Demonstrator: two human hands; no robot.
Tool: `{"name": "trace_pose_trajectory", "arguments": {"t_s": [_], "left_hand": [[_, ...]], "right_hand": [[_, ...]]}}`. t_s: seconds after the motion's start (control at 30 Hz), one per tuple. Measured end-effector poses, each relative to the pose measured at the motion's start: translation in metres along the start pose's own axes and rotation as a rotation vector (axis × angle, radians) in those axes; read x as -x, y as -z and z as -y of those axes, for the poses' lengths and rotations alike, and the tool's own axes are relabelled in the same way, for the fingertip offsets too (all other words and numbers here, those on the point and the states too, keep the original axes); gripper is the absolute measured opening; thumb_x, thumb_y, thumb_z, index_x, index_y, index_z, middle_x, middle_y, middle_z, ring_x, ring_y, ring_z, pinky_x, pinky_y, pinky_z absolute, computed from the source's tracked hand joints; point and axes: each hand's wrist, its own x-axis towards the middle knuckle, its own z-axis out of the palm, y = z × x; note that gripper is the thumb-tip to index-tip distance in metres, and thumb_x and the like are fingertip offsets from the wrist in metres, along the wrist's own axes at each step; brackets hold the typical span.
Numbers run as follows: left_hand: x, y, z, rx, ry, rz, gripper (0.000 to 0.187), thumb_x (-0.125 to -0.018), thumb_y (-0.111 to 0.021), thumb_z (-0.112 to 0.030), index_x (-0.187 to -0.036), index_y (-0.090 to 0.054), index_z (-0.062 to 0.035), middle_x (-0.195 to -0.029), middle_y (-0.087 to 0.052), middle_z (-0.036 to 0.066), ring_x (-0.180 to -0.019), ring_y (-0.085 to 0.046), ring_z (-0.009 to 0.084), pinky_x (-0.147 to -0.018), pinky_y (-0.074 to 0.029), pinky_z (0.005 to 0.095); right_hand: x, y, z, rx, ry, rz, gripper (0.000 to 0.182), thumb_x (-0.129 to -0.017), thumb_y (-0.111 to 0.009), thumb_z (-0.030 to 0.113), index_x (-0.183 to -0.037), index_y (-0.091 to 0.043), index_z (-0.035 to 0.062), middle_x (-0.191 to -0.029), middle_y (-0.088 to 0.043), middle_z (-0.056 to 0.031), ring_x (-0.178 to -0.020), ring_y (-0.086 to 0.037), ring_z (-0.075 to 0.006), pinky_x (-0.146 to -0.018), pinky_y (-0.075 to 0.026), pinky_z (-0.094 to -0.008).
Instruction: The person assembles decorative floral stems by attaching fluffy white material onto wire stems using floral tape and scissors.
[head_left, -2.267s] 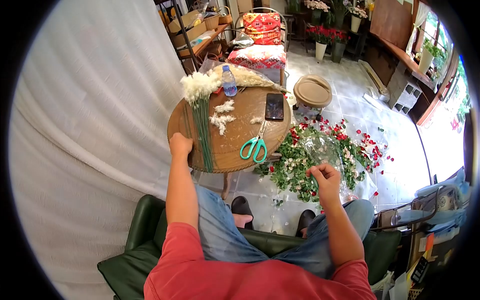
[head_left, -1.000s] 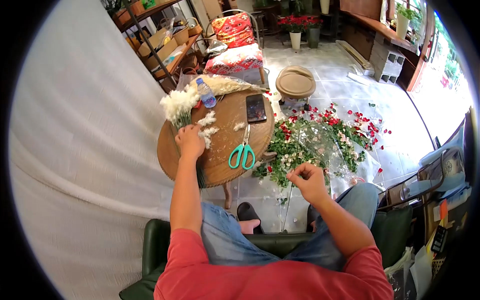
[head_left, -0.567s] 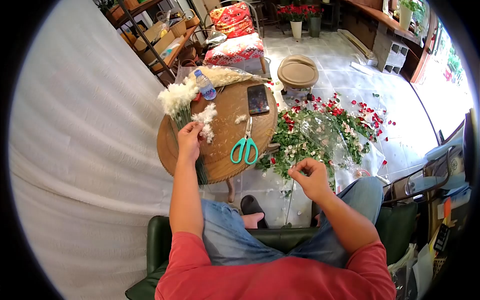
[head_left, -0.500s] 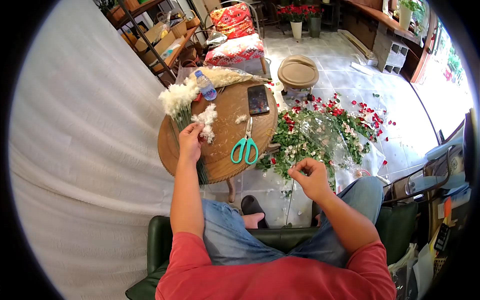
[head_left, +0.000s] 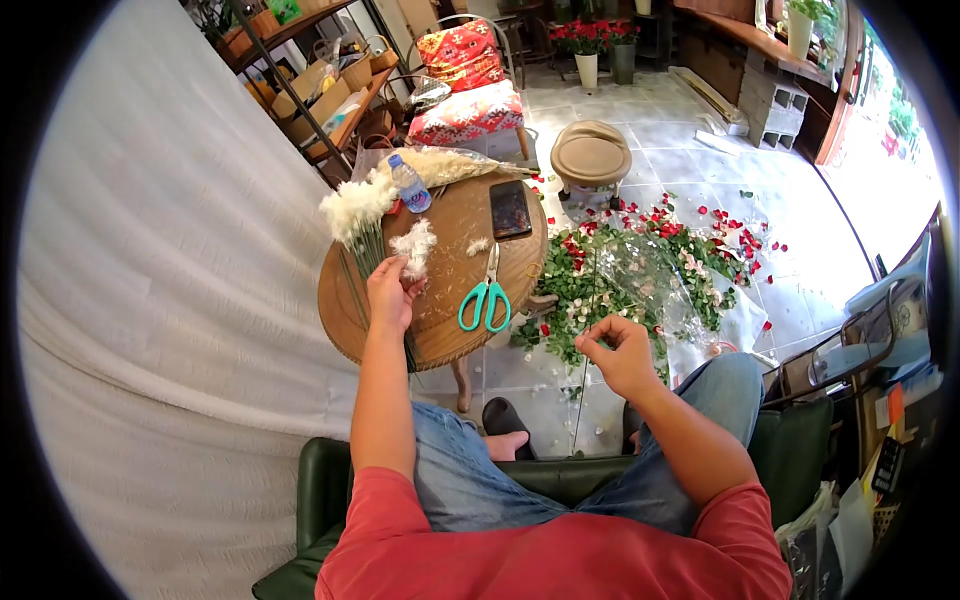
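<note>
My left hand (head_left: 392, 292) is at the left side of the round wooden table (head_left: 440, 325), its fingers pinched at the lower edge of a white fluffy tuft (head_left: 413, 246). Behind it, a bunch of white plumes (head_left: 357, 208) lies with its green stems running under my left hand. In my right hand (head_left: 618, 350), a thin dark stem (head_left: 580, 400) is pinched between thumb and fingers, held nearly upright over the floor. Scissors with teal handles (head_left: 485, 305) and a phone (head_left: 511, 209) rest on the table. A water bottle (head_left: 410, 184) stands near the plumes.
Green leaves and red petals (head_left: 690, 240) cover the floor right of the table. A beige stool (head_left: 590, 155) stands behind them. A patterned chair (head_left: 465, 110) and a shelf (head_left: 345, 115) are at the back. White cloth (head_left: 170, 300) hangs on the left.
My left hand has shifted slightly right and down, with its fingers more closed at the tuft. My right hand holds the stem in about the same place. The view has shifted slightly.
</note>
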Motion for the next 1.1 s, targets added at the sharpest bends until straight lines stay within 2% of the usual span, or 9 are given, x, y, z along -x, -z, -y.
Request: {"name": "trace_pose_trajectory", "arguments": {"t_s": [0.2,0.27,0.33,0.47,0.53,0.67,0.77,0.9,1.1], "left_hand": [[-0.008,0.000,0.012,-0.083,-0.057,-0.011,0.004,-0.095,-0.063,-0.010,-0.098,-0.062,-0.0073,-0.083,-0.066,0.005,-0.064,-0.063,0.0141,-0.050,-0.052,0.0256],[-0.015,0.001,0.020,0.010,-0.335,-0.303,0.005,-0.097,-0.062,-0.011,-0.099,-0.060,-0.0060,-0.086,-0.066,0.005,-0.066,-0.063,0.0127,-0.053,-0.052,0.0253],[-0.018,-0.007,0.021,0.032,-0.419,-0.377,0.013,-0.098,-0.061,-0.011,-0.109,-0.061,-0.0040,-0.095,-0.068,0.007,-0.075,-0.065,0.0131,-0.062,-0.055,0.0253],[0.034,-0.078,0.013,-0.455,-0.270,0.367,0.047,-0.095,-0.066,-0.010,-0.139,-0.053,-0.0009,-0.121,-0.067,0.008,-0.089,-0.068,0.0129,-0.076,-0.055,0.0258],[0.026,-0.073,0.020,-0.539,-0.302,0.364,0.044,-0.094,-0.067,-0.012,-0.135,-0.057,-0.0008,-0.126,-0.068,0.010,-0.096,-0.069,0.0159,-0.079,-0.055,0.0296],[-0.010,-0.025,0.005,-1.349,-0.642,0.033,0.031,-0.087,-0.066,-0.017,-0.113,-0.070,0.0000,-0.107,-0.070,0.020,-0.097,-0.068,0.0358,-0.088,-0.053,0.0426],[-0.020,0.007,-0.008,-1.476,-0.486,-0.221,0.028,-0.086,-0.065,-0.016,-0.109,-0.071,-0.0007,-0.103,-0.069,0.023,-0.099,-0.064,0.0420,-0.090,-0.052,0.0465],[-0.008,0.002,0.002,-1.520,-0.475,0.057,0.022,-0.087,-0.061,-0.011,-0.103,-0.072,0.0010,-0.104,-0.068,0.025,-0.099,-0.064,0.0418,-0.088,-0.051,0.0478],[-0.038,-0.016,0.043,-1.381,-0.489,0.135,0.023,-0.086,-0.069,-0.012,-0.104,-0.072,0.0010,-0.102,-0.070,0.020,-0.091,-0.068,0.0363,-0.085,-0.054,0.0409]], "right_hand": [[-0.001,0.000,0.002,-0.012,0.000,0.004,0.019,-0.082,-0.079,0.013,-0.077,-0.065,0.0008,-0.075,-0.067,-0.0022,-0.071,-0.057,-0.0077,-0.068,-0.045,-0.0265],[-0.001,0.002,0.009,-0.007,-0.003,-0.001,0.019,-0.082,-0.079,0.013,-0.077,-0.065,0.0008,-0.075,-0.067,-0.0022,-0.071,-0.057,-0.0078,-0.068,-0.045,-0.0264],[0.000,0.002,0.018,-0.003,-0.033,0.033,0.015,-0.085,-0.076,0.005,-0.079,-0.063,0.0012,-0.081,-0.067,-0.0032,-0.077,-0.060,-0.0087,-0.075,-0.049,-0.0263],[-0.002,-0.004,0.014,0.087,-0.034,0.049,0.015,-0.085,-0.076,0.005,-0.079,-0.063,0.0013,-0.081,-0.067,-0.0028,-0.076,-0.059,-0.0085,-0.074,-0.048,-0.0261],[-0.002,-0.006,0.002,0.013,0.037,0.019,0.020,-0.083,-0.078,0.011,-0.077,-0.063,0.0003,-0.076,-0.066,-0.0017,-0.071,-0.057,-0.0078,-0.068,-0.046,-0.0262],[-0.001,-0.002,0.010,-0.009,-0.020,-0.002,0.020,-0.082,-0.079,0.011,-0.077,-0.062,0.0005,-0.077,-0.066,-0.0022,-0.072,-0.058,-0.0082,-0.069,-0.046,-0.0267],[0.000,0.001,0.006,0.009,-0.003,-0.004,0.020,-0.082,-0.079,0.011,-0.078,-0.063,0.0006,-0.077,-0.067,-0.0027,-0.073,-0.059,-0.0087,-0.070,-0.047,-0.0275],[0.002,-0.003,0.008,0.032,0.002,0.025,0.019,-0.082,-0.078,0.010,-0.078,-0.063,0.0004,-0.079,-0.068,-0.0039,-0.076,-0.061,-0.0098,-0.073,-0.048,-0.0279],[0.000,-0.008,0.007,0.002,-0.006,0.022,0.018,-0.082,-0.078,0.011,-0.078,-0.064,0.0005,-0.079,-0.068,-0.0043,-0.076,-0.061,-0.0101,-0.075,-0.048,-0.0277]]}}
